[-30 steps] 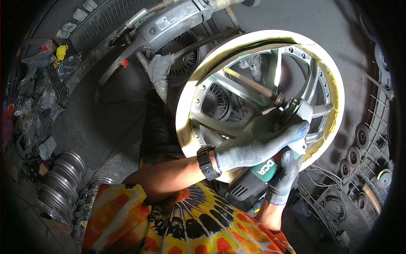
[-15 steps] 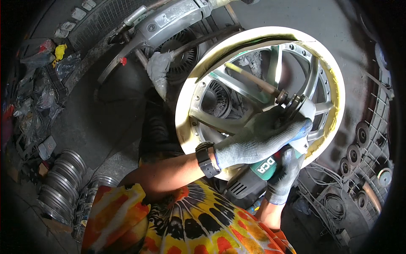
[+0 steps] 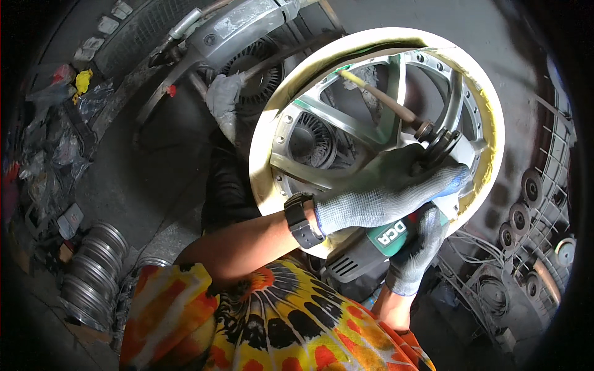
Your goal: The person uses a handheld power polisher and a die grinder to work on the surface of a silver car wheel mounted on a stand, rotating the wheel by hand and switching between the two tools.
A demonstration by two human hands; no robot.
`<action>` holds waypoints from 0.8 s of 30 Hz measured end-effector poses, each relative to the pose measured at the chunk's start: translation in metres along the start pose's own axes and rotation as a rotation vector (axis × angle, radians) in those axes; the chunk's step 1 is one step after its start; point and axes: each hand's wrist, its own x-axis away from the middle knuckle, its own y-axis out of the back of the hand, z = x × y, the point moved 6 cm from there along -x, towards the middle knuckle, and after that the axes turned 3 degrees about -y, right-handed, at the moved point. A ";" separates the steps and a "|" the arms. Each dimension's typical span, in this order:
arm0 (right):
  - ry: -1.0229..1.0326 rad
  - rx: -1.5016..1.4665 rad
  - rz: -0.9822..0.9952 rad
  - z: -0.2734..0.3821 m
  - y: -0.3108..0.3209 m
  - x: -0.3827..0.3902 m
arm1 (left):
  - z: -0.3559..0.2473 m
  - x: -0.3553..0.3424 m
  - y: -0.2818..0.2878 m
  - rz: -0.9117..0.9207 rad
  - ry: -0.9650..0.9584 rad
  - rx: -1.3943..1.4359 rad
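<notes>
A green and black angle grinder (image 3: 354, 255) is held in both of my hands over a large spoked wheel rim (image 3: 492, 133). My left hand (image 3: 390, 191), in a grey glove, is closed round the grinder's metal head. Behind it my right hand (image 3: 422, 250), gloved as well, wraps the green body. A long tan rod (image 3: 387, 102) is fixed in the grinder's spindle and slants up to the left. Its yellowish tip lies near the upper left inner edge of the rim. The wheel has pale, yellowish outer walls and silver spokes. My hands hide part of its hub and lower spokes.
A grey metal machine frame (image 3: 238, 31) stands beyond the wheel, with a dark finned disc (image 3: 250, 71) beside it. Stacked metal rims (image 3: 96, 266) are at lower left, plastic bags (image 3: 68, 142) at far left. At right are a wire rack (image 3: 554, 167), several discs (image 3: 518, 216) and cables (image 3: 476, 247).
The wheel has shifted slightly up and left in view. The grinder head and my left hand have moved a little to the right, and the rod's tip sits closer to the rim's inner edge.
</notes>
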 end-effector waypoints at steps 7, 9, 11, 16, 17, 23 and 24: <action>-0.022 -0.191 -0.108 -0.001 -0.004 0.003 | -0.005 -0.013 -0.007 0.132 0.137 0.056; -0.014 -0.187 -0.155 0.000 -0.002 0.005 | -0.001 -0.013 -0.006 0.146 0.129 0.066; -0.057 -0.157 -0.122 -0.004 0.000 0.007 | 0.002 -0.010 -0.006 0.160 0.122 0.076; -0.007 0.020 -0.063 -0.001 -0.008 0.010 | -0.003 0.005 0.003 0.031 0.030 -0.015; 0.004 -0.027 -0.035 -0.001 -0.010 0.010 | 0.001 0.008 0.001 0.033 0.031 -0.012; -0.080 -0.013 -0.095 -0.004 -0.008 0.012 | 0.002 0.014 0.002 -0.081 -0.134 -0.132; -0.032 0.001 -0.083 -0.002 -0.008 0.013 | 0.000 0.012 0.003 -0.076 -0.134 -0.130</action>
